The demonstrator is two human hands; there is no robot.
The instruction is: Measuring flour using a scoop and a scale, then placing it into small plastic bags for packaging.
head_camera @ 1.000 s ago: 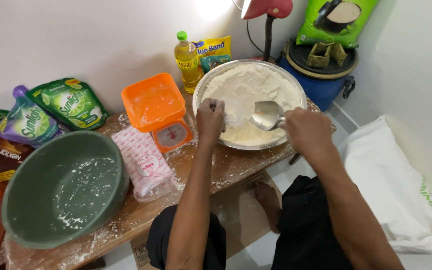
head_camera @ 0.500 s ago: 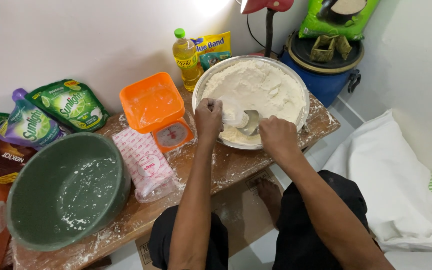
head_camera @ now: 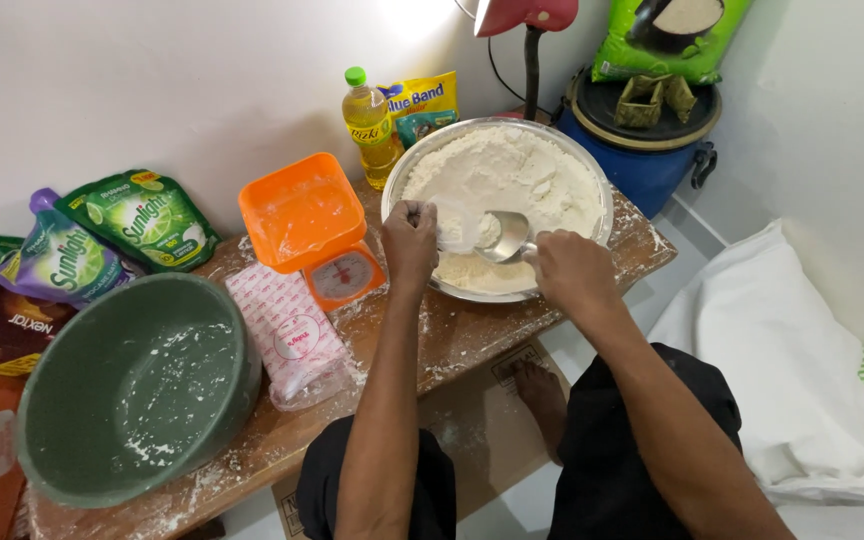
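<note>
A wide metal bowl [head_camera: 604,200] heaped with white flour [head_camera: 512,165] stands on the wooden table [head_camera: 472,340]. My left hand [head_camera: 410,240] rests at the bowl's near left rim and pinches a small clear plastic bag [head_camera: 457,225] over the flour. My right hand [head_camera: 572,270] holds a metal spoon [head_camera: 507,237] by its handle. The spoon's bowl carries some flour and sits right at the bag's mouth, just above the flour.
An orange kitchen scale [head_camera: 307,215] stands left of the bowl, with a pink packet [head_camera: 287,330] and a floury green basin [head_camera: 142,380] further left. An oil bottle [head_camera: 367,125] and pouches [head_camera: 142,215] line the wall. A blue drum [head_camera: 642,165] and a white sack [head_camera: 802,370] are on the right.
My right hand brought the spoon left toward my left hand, and it now sits at the bag's mouth. My left hand has stayed at the bowl's rim.
</note>
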